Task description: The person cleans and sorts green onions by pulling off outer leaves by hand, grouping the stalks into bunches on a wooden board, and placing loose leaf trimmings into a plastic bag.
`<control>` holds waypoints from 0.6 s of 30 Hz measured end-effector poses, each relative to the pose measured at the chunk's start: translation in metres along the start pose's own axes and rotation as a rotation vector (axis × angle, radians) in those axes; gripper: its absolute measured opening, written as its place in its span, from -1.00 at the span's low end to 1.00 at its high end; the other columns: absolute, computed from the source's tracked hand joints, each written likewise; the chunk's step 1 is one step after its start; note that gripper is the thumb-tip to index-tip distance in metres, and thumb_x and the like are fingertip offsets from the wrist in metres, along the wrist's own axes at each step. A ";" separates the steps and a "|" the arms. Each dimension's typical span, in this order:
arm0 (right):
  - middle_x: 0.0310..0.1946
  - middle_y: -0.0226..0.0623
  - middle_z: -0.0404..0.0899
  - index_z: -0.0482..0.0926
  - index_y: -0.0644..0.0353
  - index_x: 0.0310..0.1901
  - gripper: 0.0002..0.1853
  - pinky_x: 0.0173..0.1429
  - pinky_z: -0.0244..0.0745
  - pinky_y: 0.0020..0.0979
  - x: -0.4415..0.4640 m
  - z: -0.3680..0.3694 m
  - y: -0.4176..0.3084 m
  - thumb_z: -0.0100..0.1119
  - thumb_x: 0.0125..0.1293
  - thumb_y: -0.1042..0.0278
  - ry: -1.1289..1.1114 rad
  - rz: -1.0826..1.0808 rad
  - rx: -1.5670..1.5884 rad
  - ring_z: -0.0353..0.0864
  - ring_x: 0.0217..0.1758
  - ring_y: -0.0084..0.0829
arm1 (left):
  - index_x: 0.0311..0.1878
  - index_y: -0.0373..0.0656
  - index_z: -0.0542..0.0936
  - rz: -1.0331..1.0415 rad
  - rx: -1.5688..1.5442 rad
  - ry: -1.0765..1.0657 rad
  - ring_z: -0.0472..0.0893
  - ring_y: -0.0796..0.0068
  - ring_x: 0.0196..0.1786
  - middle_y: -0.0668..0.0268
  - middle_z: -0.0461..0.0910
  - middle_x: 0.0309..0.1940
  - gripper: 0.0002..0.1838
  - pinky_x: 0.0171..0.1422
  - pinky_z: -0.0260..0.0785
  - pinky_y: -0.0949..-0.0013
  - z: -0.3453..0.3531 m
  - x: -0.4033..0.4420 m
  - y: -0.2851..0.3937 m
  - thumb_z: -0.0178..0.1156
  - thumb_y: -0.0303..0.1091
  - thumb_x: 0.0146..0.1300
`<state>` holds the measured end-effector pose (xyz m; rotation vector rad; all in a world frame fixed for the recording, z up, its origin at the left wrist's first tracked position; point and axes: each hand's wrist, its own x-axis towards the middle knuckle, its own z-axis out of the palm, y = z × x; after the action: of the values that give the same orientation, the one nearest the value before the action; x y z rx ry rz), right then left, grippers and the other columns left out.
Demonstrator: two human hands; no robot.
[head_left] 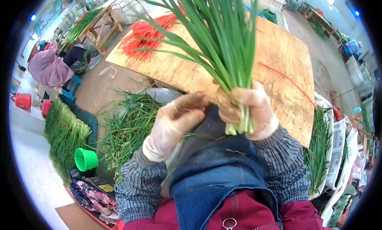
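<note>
Tabletop [292, 51]: bare wood by right edge passable, low red strand [285, 76] crossing it. Green bunch [229, 51], upright, blocks middle. Red pile [145, 35] obstructs left end. Near edge: narrow gap between left hand [179, 120] and right hand [252, 110].

The table [286, 51] was a broad sheet of pale brown wood, its bare face grained and blotched with darker scuffs and stains. At its ten o'clock lay a loose, tangled heap of thin red strips [145, 37], spread close to the edge on that side. Between three and four o'clock a single red strip [284, 76] lay slantwise, well apart from the heap, one end reaching the table's edge. The table's middle was partly hidden.
</note>
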<state>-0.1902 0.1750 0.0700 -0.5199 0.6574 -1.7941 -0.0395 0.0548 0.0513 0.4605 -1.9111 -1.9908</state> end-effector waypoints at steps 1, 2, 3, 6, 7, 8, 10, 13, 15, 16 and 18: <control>-0.56 -0.33 0.39 0.37 0.42 -0.02 -0.56 -0.58 0.23 -0.58 0.008 -0.007 0.010 0.18 0.10 0.37 0.003 -0.006 0.072 0.30 -0.66 -0.62 | 0.09 -0.38 0.43 0.005 0.029 0.057 0.53 0.44 -0.05 0.17 0.57 -0.08 -0.45 0.04 0.34 0.42 -0.005 0.004 -0.003 0.18 -0.13 0.17; -0.54 -0.32 0.41 0.38 0.41 -0.03 -0.58 -0.57 0.25 -0.56 0.015 -0.018 0.021 0.16 0.11 0.38 0.023 0.047 0.168 0.32 -0.64 -0.61 | 0.09 -0.42 0.42 -0.051 0.029 0.079 0.53 0.43 -0.04 0.14 0.56 -0.08 -0.44 0.01 0.36 0.43 -0.011 0.009 -0.004 0.12 -0.10 0.21; -0.52 -0.32 0.42 0.38 0.41 -0.04 -0.60 -0.55 0.27 -0.55 0.021 -0.030 0.032 0.15 0.12 0.38 0.044 0.100 0.264 0.33 -0.62 -0.60 | 0.08 -0.44 0.41 -0.107 0.003 0.088 0.54 0.43 -0.06 0.13 0.56 -0.09 -0.43 0.00 0.36 0.42 -0.016 0.013 -0.008 0.09 -0.07 0.23; -0.48 -0.27 0.48 0.45 0.35 -0.17 -0.76 -0.53 0.35 -0.49 0.022 -0.045 0.061 0.15 0.15 0.43 0.152 0.190 0.307 0.41 -0.59 -0.53 | 0.03 -0.42 0.45 -0.249 -0.001 0.042 0.56 0.43 -0.12 0.15 0.56 -0.13 -0.43 -0.01 0.36 0.42 -0.026 0.023 -0.014 0.11 -0.02 0.22; -0.47 -0.25 0.51 0.48 0.32 -0.23 -0.83 -0.53 0.38 -0.47 0.017 -0.043 0.070 0.15 0.16 0.45 0.197 0.210 0.281 0.45 -0.59 -0.50 | 0.01 -0.41 0.46 -0.294 -0.027 0.014 0.56 0.43 -0.13 0.16 0.57 -0.14 -0.43 -0.02 0.37 0.42 -0.026 0.026 -0.016 0.13 -0.02 0.20; -0.50 -0.27 0.51 0.49 0.32 -0.26 -0.84 -0.51 0.41 -0.45 0.009 -0.040 0.075 0.15 0.16 0.44 0.200 0.229 0.213 0.46 -0.59 -0.48 | 0.00 -0.40 0.47 -0.342 -0.054 -0.014 0.56 0.44 -0.14 0.18 0.57 -0.16 -0.44 -0.03 0.37 0.42 -0.025 0.028 -0.019 0.15 -0.01 0.19; -0.55 -0.27 0.51 0.50 0.30 -0.31 -0.84 -0.47 0.46 -0.45 -0.005 -0.026 0.082 0.20 0.12 0.42 0.234 0.258 0.096 0.49 -0.57 -0.46 | -0.02 -0.36 0.48 -0.335 -0.080 0.017 0.55 0.46 -0.16 0.21 0.57 -0.18 -0.45 -0.04 0.37 0.41 -0.016 0.029 -0.015 0.19 -0.01 0.15; -0.56 -0.27 0.52 0.49 0.29 -0.32 -0.81 -0.46 0.49 -0.45 -0.022 -0.006 0.091 0.27 0.07 0.42 0.212 0.319 0.031 0.53 -0.55 -0.45 | -0.02 -0.29 0.50 -0.205 -0.065 0.073 0.55 0.51 -0.21 0.26 0.58 -0.20 -0.50 -0.07 0.39 0.43 0.000 0.028 0.000 0.31 -0.13 0.07; -0.53 -0.27 0.54 0.47 0.28 -0.23 -0.77 -0.44 0.50 -0.48 -0.031 0.001 0.098 0.27 0.09 0.45 0.150 0.356 0.040 0.55 -0.52 -0.46 | -0.03 -0.29 0.50 -0.175 0.028 0.105 0.55 0.50 -0.23 0.27 0.58 -0.21 -0.54 -0.08 0.40 0.44 0.007 0.023 0.010 0.34 -0.22 0.06; -0.50 -0.27 0.54 0.47 0.28 -0.22 -0.76 -0.44 0.51 -0.48 -0.034 0.003 0.106 0.27 0.11 0.44 0.147 0.359 0.076 0.56 -0.50 -0.45 | -0.03 -0.29 0.49 -0.213 0.045 0.145 0.55 0.50 -0.21 0.28 0.58 -0.21 -0.56 -0.09 0.40 0.46 0.009 0.023 0.011 0.35 -0.36 0.02; -0.44 -0.26 0.55 0.47 0.29 -0.19 -0.75 -0.41 0.52 -0.46 -0.040 0.002 0.127 0.27 0.12 0.43 0.142 0.345 0.156 0.57 -0.45 -0.43 | -0.03 -0.28 0.49 -0.272 0.081 0.157 0.55 0.50 -0.22 0.29 0.58 -0.22 -0.56 -0.08 0.40 0.46 0.010 0.021 -0.003 0.35 -0.39 0.01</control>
<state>-0.0865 0.1822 -0.0140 -0.1618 0.6542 -1.5475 -0.0630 0.0545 0.0486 0.9140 -1.9201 -1.9735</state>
